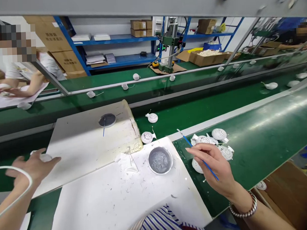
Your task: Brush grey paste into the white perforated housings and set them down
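My right hand (213,166) is closed on a thin blue brush (195,150), its tip pointing up and left, over a cluster of white round perforated parts (219,134) on the green bench. At the far left my left hand (31,166) grips a white part (44,157) at the edge of a white board (91,145). A round dish of grey paste (160,160) sits on white paper (121,194) between my hands. A second grey dish (107,120) with a blue stick lies on the board.
More white parts (152,117) lie on the green conveyor belt (219,102). A person works at the far left (20,83), another at the far right (292,42). A small press (171,43), cardboard boxes and blue shelving stand behind.
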{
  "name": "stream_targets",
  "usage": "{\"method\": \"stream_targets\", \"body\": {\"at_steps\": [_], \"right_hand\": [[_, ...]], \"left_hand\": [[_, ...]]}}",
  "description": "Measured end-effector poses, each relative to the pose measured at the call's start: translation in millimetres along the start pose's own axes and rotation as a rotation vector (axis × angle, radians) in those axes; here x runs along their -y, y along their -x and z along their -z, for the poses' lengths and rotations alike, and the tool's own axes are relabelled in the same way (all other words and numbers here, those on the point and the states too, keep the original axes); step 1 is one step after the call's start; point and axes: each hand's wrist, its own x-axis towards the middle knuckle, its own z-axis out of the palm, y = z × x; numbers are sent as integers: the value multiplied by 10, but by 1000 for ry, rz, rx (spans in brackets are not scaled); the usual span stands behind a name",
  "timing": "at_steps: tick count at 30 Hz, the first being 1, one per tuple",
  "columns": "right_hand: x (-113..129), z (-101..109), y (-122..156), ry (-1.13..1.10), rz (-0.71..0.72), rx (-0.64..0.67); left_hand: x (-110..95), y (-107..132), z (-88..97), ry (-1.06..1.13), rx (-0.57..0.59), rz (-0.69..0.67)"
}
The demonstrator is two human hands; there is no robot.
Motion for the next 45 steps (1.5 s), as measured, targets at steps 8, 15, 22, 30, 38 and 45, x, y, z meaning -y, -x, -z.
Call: {"method": "stream_targets", "body": {"at_steps": [8, 15, 22, 30, 38, 45], "right_hand": [[-52, -147, 24, -143, -249, -92], [-133, -540, 114, -277, -533, 39], [-208, -758, 160, -321, -599, 163], [-234, -831, 171, -351, -656, 249], [-263, -660, 230, -543, -773, 29], [-275, -497, 247, -567, -823, -32]], "left_hand": [[-1384, 677, -1000, -51, 350, -1004], [-2154, 901, -1782, 167, 547, -1077], [-1929, 799, -1346, 648, 590, -723], [-1407, 1337, -661, 1361, 964, -128], [-1185, 1677, -524, 1240, 892, -321], [-1257, 1911, -386, 1242, 911, -245]]}}
